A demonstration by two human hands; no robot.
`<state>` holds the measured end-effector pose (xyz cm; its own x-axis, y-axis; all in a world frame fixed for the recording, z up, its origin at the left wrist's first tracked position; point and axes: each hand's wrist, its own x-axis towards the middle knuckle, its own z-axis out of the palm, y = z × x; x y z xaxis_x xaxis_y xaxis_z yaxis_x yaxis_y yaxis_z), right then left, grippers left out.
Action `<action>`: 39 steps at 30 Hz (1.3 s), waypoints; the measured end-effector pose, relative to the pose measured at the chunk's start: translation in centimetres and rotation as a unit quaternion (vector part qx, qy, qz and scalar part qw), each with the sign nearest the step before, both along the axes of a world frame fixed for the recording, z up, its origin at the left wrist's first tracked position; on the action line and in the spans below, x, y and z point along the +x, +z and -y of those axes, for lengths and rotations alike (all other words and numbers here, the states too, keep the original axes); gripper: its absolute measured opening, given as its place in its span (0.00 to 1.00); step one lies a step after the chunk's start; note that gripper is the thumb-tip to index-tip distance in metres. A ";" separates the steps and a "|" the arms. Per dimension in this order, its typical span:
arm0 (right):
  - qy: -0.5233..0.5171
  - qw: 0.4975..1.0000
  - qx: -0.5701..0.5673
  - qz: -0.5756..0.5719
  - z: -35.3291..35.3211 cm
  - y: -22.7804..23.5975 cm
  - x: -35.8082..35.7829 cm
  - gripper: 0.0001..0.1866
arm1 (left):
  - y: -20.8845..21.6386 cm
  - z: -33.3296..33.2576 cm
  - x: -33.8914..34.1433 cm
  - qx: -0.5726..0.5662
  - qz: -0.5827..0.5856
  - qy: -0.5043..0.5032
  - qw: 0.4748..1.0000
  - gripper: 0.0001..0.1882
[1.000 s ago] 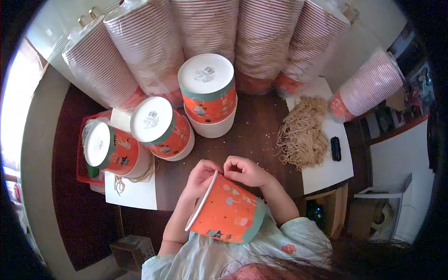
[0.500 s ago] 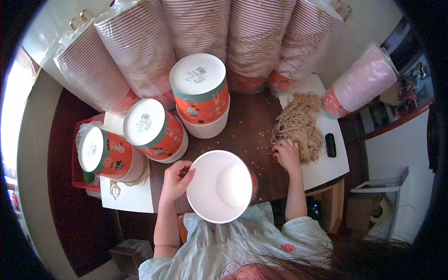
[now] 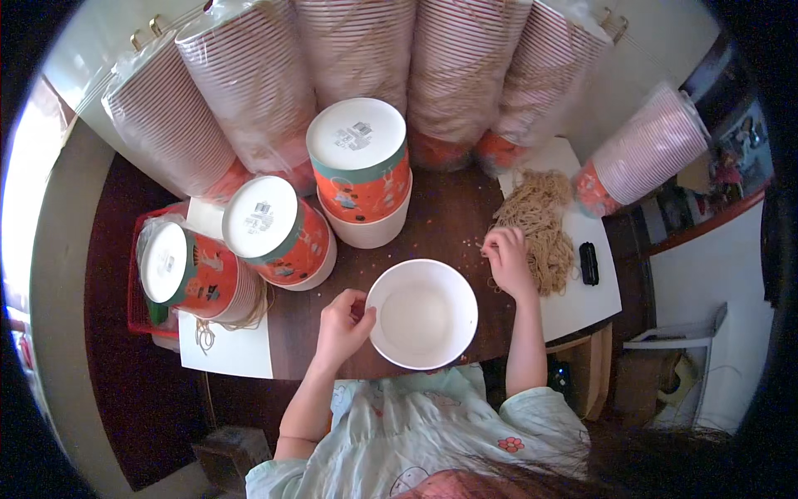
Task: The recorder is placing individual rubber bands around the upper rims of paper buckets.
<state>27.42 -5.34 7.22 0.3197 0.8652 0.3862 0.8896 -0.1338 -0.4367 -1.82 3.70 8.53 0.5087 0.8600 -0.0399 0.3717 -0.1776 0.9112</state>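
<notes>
In front of me a white paper bucket (image 3: 422, 314) stands near the table's front edge, its open mouth facing up. My left hand (image 3: 344, 329) is closed at the left side of its rim, thumb and fingers pinched there. To the right, my right hand (image 3: 509, 259) hovers at the left edge of a heap of tan cords (image 3: 540, 224), with the fingers pressed together. Whether a cord is between those fingertips is too small to tell. Nothing can be seen inside the bucket.
Upside-down orange and green paper buckets stand at the left: a tall stack (image 3: 362, 187), a middle stack (image 3: 278, 237) and a low stack (image 3: 195, 274). Plastic-wrapped stacks (image 3: 357, 58) line the back, and another (image 3: 644, 158) leans at right. A black case (image 3: 589, 264) lies beside the cords.
The bucket has gone from tilted to upright and shifted right and away from me. My left hand moved right with it. My right hand has risen off the cord heap.
</notes>
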 end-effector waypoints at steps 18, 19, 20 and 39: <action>0.330 0.939 0.033 0.093 -1.8 8.4 -12.9 0.10 | 3.3 0.8 -1.1 -0.459 0.253 -0.103 0.845 0.14; 0.323 0.938 0.045 0.113 -1.8 8.3 -13.0 0.10 | 3.4 0.8 -1.2 -0.475 0.244 -0.123 0.836 0.13; 0.324 0.938 0.044 0.112 -1.6 8.3 -13.1 0.10 | 3.6 0.8 -1.3 -0.476 0.245 -0.123 0.836 0.13; 0.308 0.941 -0.074 -0.118 -2.5 4.9 -13.3 0.05 | 2.3 0.6 -1.5 0.017 0.045 -0.093 0.994 0.05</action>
<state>14.10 -2.84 12.14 -0.1990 0.9532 0.2277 0.6991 0.3009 -0.6486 -3.32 3.13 10.80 0.6591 0.7509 0.0415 0.2462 -0.2675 0.9316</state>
